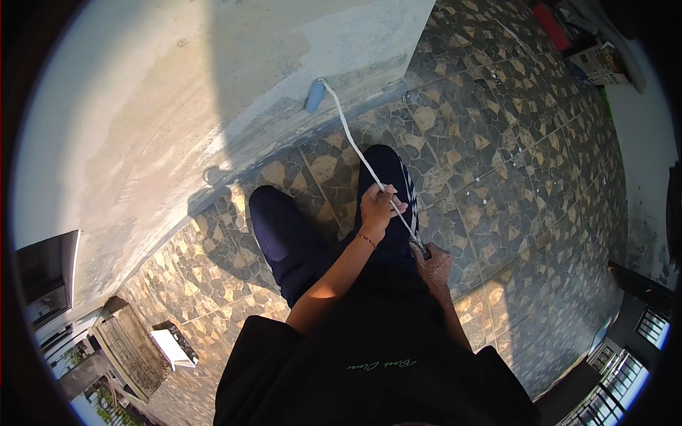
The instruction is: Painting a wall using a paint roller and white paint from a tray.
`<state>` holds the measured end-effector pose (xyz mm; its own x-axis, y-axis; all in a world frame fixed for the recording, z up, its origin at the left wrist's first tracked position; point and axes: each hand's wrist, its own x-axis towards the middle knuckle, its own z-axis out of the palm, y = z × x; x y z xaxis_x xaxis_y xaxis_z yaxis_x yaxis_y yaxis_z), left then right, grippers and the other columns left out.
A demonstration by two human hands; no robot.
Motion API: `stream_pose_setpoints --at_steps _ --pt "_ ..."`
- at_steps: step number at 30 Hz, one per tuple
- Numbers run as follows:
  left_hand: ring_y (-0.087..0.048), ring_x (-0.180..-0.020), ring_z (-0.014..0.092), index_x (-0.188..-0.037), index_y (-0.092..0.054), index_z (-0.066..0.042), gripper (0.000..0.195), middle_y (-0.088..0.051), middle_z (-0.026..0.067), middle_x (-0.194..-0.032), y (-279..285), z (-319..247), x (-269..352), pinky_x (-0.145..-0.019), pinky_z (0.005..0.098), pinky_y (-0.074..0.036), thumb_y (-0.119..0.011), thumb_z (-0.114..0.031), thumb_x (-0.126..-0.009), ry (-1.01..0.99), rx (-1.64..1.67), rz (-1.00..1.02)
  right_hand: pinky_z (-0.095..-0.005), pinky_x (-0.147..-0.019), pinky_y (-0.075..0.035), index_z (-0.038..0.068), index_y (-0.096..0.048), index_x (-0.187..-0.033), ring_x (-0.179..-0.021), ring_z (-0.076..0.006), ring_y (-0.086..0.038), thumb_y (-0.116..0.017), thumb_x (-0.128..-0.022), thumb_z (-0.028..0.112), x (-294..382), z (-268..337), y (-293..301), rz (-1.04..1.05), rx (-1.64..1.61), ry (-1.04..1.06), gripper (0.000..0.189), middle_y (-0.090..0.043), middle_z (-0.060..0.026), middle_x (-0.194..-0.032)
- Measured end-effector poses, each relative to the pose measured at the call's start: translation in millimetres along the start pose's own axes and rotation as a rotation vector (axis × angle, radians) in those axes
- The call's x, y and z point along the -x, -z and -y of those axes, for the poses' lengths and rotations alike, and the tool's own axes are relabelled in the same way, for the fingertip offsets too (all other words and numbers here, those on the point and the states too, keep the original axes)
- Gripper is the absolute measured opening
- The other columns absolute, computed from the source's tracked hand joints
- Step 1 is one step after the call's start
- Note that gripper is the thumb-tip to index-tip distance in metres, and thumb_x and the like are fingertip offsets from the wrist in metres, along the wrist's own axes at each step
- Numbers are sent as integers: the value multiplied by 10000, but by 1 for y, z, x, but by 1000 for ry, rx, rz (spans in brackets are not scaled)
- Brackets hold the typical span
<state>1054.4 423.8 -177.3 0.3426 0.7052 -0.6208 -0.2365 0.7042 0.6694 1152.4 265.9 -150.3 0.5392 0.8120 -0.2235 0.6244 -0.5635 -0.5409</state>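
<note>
A white rope (347,135) runs from a blue-grey cylinder (315,97), likely a pipe stub, low on the wall, down to both of my hands. My left hand (377,210), with a braided band at the wrist, holds the rope partway along, above my thigh. The rope's near end meets my right hand (432,263), whose fingers are closed on it beside my hip. Pale dust or grit covers the skin of my right hand. What lies inside that fist is mostly hidden.
A stained, pale wall (160,96) stands before me, rising from the stone-patterned tile floor (479,186). A wooden bench or box (130,346) and a white board (171,349) lie at the lower left. Boxes (599,64) stand at the upper right.
</note>
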Motion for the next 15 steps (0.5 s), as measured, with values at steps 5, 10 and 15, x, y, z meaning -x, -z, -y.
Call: stream_pose_setpoints --at_steps 5,10,15 --pt "-660 -711 233 -912 -507 -11 256 -565 76 -713 34 -27 28 -675 371 -582 -553 -263 -922 -146 64 -101 -416 -506 -434 30 -544 -604 -517 -348 -563 -705 -746 457 -10 36 3 -22 3 196 478 -540 -157 -546" --pt "-666 -751 249 -895 -496 -7 234 -577 96 -730 62 -73 36 -684 363 -581 -518 -235 -941 -285 161 -127 -403 -528 -459 39 -603 -669 -552 -319 -597 -712 -722 486 -44 79 8 -52 57 344 463 -589 -136 -600" --pt "-670 -801 264 -931 -490 5 265 -612 123 -761 26 -69 28 -682 356 -577 -523 -258 -937 -243 141 -66 -394 -534 -469 29 -662 -759 -574 -300 -619 -720 -710 493 -52 58 31 -166 149 356 470 -617 -132 -634"
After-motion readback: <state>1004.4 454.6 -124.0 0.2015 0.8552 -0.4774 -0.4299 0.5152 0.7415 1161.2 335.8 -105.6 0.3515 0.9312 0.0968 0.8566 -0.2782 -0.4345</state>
